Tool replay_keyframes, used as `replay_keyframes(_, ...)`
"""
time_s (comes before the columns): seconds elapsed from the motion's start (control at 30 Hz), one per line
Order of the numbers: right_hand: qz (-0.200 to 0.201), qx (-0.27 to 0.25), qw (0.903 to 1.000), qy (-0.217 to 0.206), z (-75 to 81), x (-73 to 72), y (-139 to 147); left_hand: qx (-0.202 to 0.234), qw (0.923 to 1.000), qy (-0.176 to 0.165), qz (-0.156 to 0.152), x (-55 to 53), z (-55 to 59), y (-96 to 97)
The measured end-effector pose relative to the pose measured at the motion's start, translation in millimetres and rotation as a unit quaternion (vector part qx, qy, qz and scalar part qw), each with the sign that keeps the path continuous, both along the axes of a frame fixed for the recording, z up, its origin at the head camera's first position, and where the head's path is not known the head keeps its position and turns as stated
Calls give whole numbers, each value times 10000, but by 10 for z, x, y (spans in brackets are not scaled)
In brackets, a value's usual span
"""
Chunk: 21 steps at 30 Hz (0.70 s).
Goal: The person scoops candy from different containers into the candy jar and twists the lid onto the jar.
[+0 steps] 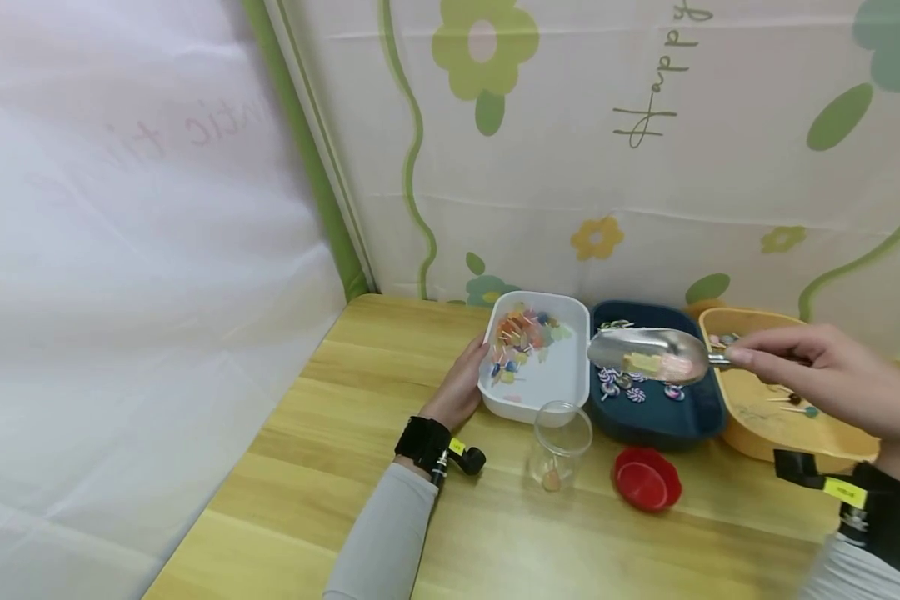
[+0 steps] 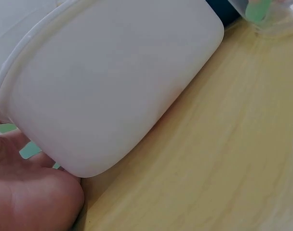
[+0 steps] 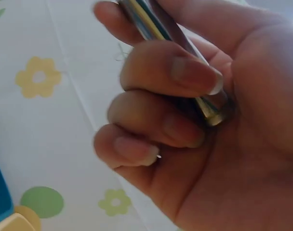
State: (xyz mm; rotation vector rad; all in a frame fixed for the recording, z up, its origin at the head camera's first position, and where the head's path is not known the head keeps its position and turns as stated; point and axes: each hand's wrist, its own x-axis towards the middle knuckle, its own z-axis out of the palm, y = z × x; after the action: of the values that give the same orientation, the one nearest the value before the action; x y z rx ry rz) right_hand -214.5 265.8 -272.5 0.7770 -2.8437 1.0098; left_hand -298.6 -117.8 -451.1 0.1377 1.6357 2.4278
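Observation:
My left hand (image 1: pixel 459 390) rests against the left wall of a white tub (image 1: pixel 570 387), its fingers laid along the outside. Colourful stick-shaped candies (image 1: pixel 521 333) lie inside that tub. In the left wrist view the palm is beside the tub's wall (image 2: pixel 117 86); the fingertips are hidden. My right hand (image 1: pixel 843 375) grips the handle of a metal scoop (image 1: pixel 615 346), fingers curled round the handle (image 3: pixel 214 108) in the right wrist view. Yellow and pink pieces (image 1: pixel 656 364) lie in the scoop, which is above a navy tub (image 1: pixel 663 429) of striped lollipops.
Nearer than the tubs stands a clear cup (image 1: pixel 562 437) with a small orange-pink piece at its bottom. A red scalloped dish (image 1: pixel 647 479) is to its right. A yellow tub (image 1: pixel 765 437) with several lollipops stands at right. A flower-patterned curtain (image 1: pixel 540 167) hangs behind the wooden table (image 1: pixel 300 467).

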Motion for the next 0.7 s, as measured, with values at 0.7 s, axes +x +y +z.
replay_keyframes(0.7, 925, 968, 9897, -512, 18, 66, -72, 79, 9995, 197, -221, 7, -6, -15)
